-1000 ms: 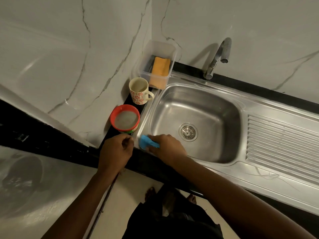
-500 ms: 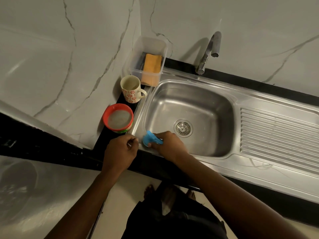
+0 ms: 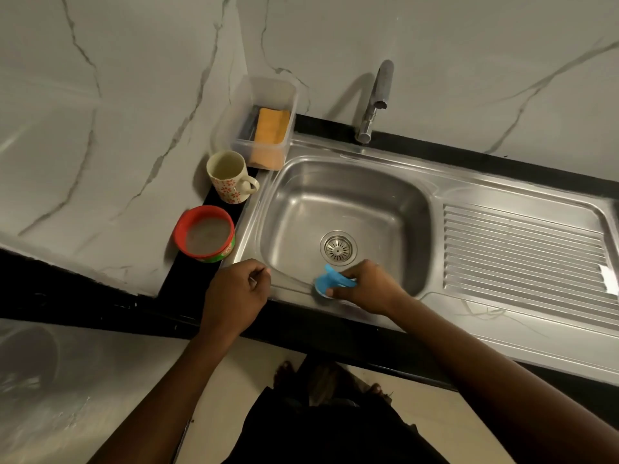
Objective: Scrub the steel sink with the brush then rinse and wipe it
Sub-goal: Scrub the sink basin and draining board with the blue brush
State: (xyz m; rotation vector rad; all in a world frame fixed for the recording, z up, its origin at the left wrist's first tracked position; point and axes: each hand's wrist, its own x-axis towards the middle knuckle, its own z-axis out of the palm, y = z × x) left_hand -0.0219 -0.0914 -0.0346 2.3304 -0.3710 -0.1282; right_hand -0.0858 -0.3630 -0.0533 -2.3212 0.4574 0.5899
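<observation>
Left of the sink (image 3: 407,226) on the black tabletop (image 3: 469,156), a clear tub (image 3: 234,128) holds an orange sponge (image 3: 271,127); a mug (image 3: 228,178) and a red pot (image 3: 205,235) of pale paste stand nearer. The right hand (image 3: 368,289) grips the blue brush (image 3: 330,283) at the sink's near rim; the left hand (image 3: 234,296) rests fisted on its corner

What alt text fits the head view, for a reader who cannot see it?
The right hand grips a blue brush against the near rim of a steel sink; the left hand rests curled at its front left corner. A mug, a red tub and a boxed sponge stand left of it.
</observation>
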